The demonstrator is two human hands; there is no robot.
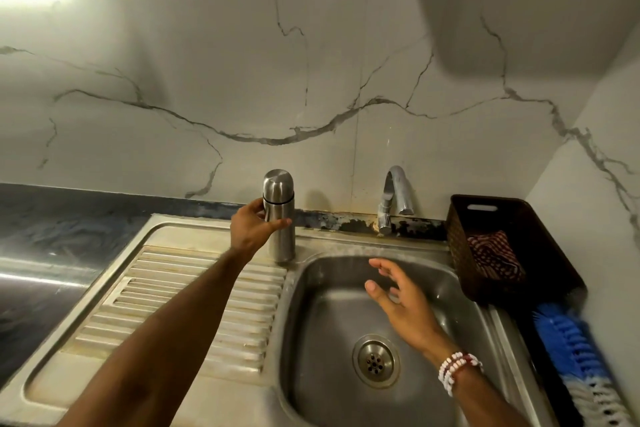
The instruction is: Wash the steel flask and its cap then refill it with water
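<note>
Backdrop: white wall tiles (242,80) with grey marble veining, over a dark stone countertop (52,218) running off to 9 o'clock.
Sink unit: a stainless steel sink (346,244) fills the lower frame, with its ribbed drainboard (173,305) at 8 o'clock and the basin (329,340) at 5 o'clock.
Basket: a dark plastic basket (554,270) at 3 o'clock of the basin, with a patterned cloth (495,256) in it.
Brush: a blue-bristled brush (575,347) lies at 4 o'clock, just in front of the basket.
Tap: a chrome tap (394,198) at 12 o'clock of the basin; I see no water running.
Flask: the steel flask (285,243) stands upright on the sink's back edge, at 11 o'clock of the basin, where drainboard meets basin.
Cap: the domed cap (278,184) sits on top of the flask.
Strainer: the drain strainer (375,360) shows at the basin's bottom.
Progress: by my reading, barely begun — flask capped and outside the basin. Uncapping, washing both parts, rinsing and refilling all remain.
Left hand: the left hand (249,229) reaches forward on a straight arm, thumb and fingers wrapped round the flask's body just below the cap seam.
Right hand: the right hand (398,298) hovers above the basin, palm turned toward 9 o'clock, fingers loosely spread and holding nothing — a bead bracelet (453,367) on its wrist.
</note>
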